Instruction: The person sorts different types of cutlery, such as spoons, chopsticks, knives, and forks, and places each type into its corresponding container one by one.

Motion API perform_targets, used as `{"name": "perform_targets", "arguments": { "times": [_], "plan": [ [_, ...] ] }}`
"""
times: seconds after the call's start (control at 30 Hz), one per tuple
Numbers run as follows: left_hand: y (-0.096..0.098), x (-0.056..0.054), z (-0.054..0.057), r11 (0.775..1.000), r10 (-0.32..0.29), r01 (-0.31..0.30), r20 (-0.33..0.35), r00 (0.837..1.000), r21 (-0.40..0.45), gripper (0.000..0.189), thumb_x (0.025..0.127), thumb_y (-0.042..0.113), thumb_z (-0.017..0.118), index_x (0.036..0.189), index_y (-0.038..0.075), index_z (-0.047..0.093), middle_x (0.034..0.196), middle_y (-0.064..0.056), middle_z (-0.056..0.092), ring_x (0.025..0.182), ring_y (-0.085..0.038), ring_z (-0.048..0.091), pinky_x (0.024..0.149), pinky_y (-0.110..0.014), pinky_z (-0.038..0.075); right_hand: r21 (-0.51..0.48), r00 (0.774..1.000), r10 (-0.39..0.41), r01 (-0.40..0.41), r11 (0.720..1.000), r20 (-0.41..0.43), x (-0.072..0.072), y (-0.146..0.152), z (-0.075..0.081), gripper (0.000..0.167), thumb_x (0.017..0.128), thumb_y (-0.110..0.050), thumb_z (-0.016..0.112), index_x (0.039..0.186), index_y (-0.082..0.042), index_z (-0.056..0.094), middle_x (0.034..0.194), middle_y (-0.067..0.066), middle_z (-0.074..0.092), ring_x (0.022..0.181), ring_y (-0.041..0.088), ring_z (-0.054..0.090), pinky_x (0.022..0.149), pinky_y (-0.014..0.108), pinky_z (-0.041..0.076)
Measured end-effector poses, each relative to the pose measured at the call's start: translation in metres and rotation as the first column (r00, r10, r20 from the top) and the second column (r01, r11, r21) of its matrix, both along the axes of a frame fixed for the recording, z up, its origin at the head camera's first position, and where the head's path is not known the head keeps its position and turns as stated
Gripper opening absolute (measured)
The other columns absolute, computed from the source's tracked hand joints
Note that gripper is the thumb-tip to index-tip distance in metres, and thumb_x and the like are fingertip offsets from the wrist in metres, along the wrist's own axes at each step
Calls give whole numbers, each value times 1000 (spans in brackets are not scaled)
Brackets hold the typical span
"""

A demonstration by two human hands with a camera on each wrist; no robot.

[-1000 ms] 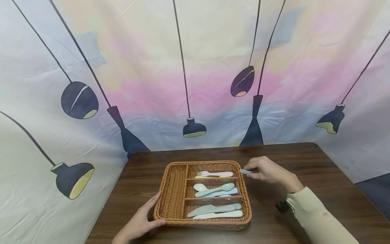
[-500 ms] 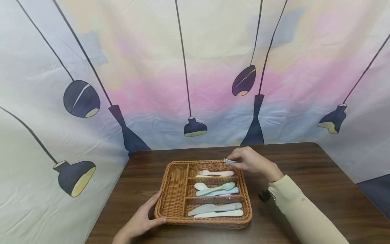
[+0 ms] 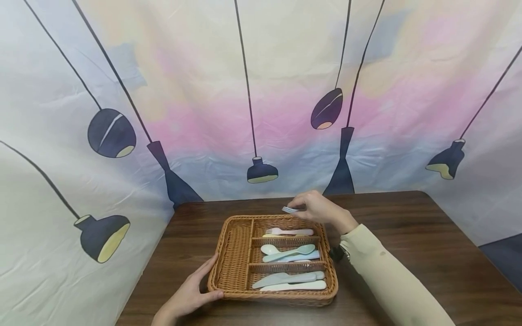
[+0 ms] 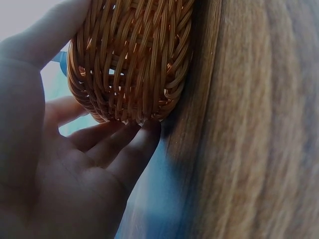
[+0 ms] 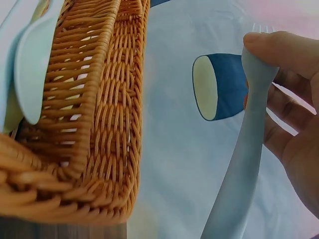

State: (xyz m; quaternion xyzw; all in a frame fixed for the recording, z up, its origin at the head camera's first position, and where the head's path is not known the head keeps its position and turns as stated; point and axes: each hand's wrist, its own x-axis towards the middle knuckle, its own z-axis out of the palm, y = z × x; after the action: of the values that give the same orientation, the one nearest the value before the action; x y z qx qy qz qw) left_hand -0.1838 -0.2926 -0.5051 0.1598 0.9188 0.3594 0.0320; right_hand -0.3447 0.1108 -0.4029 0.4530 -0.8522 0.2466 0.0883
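Note:
My right hand (image 3: 320,210) pinches a pale blue fork (image 5: 244,149) near its head, tines pointing left, over the back rim of the wicker basket (image 3: 281,296). In the right wrist view, the thumb lies on the fork's neck and the handle hangs down. My left hand (image 3: 187,290) holds the basket's front left corner, thumb at the front and fingers along the left side. A pink fork (image 3: 299,232) lies over a yellow utensil in the back compartment. Spoons, one green (image 3: 303,250), lie in the middle compartment; a grey-green knife (image 3: 281,279) and a white knife (image 3: 297,286) lie in front.
The basket stands on a dark wood table (image 3: 391,235), with low woven dividers (image 3: 285,267) between compartments. A long compartment (image 3: 232,258) runs down its left side. Behind the table hangs a cloth (image 3: 195,113) printed with lamps. A black device (image 3: 336,253) sits at the right wrist.
My right hand has carried the fork leftward and slightly up, from right of the basket to over its back rim. The left hand stays at the basket's corner.

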Motion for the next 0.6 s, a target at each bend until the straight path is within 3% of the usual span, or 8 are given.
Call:
{"name": "perform_targets", "arguments": {
  "times": [0.23, 0.6],
  "plan": [
    [0, -1, -2, 1000, -5, 5, -32, 999, -8, 96, 79, 42, 79, 156, 19, 27, 155, -20, 33, 138, -38, 35, 103, -61, 35, -10, 998, -14, 14, 1000, 55, -7, -16, -2, 19, 88, -18, 73, 107, -18, 76, 106, -2, 73, 93, 12, 68, 79, 29, 55],
    [1, 0, -2, 1000, 10, -11, -43, 999, -23, 95, 78, 44, 80, 155, 21, 29, 155, -18, 34, 138, -36, 36, 103, -60, 36, 5, 993, 3, -4, 1000, 114, -9, -42, -1, 21, 90, -17, 71, 111, -15, 75, 110, 0, 72, 94, 13, 67, 78, 27, 55]
  ]
}}
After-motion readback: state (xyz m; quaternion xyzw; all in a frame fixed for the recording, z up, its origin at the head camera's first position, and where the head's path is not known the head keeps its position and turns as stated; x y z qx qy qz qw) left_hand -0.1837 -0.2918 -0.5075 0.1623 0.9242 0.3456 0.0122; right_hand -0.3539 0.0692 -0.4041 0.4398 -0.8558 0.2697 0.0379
